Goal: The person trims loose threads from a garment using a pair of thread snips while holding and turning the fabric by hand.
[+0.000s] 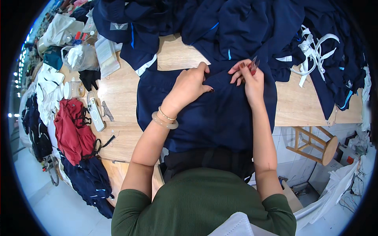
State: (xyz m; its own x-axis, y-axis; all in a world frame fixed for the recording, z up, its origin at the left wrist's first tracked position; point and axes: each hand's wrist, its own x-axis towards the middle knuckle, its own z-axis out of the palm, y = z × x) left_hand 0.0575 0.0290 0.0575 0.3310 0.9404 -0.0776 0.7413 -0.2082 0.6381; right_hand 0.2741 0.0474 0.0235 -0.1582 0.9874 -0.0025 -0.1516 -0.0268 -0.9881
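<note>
A navy garment (208, 122) lies spread before me, over the table's near edge and against my body. My left hand (189, 84) is on its upper left part, the fingers curled into the cloth and the thumb lying on top. My right hand (250, 78) is raised over the upper right part of the garment. Small metal thread snips (255, 62) are tucked in that hand, their pointed blades sticking up past the fingers. Its thumb and forefinger are close to the cloth; whether they also pinch a thread is too small to tell.
More navy clothing (244, 27) is heaped along the far side. White straps (315, 55) lie on the pile at right. To the left are a phone (95, 114), a red garment (73, 129) and a clear plastic bag (84, 59). A wooden stool (315, 143) stands at right.
</note>
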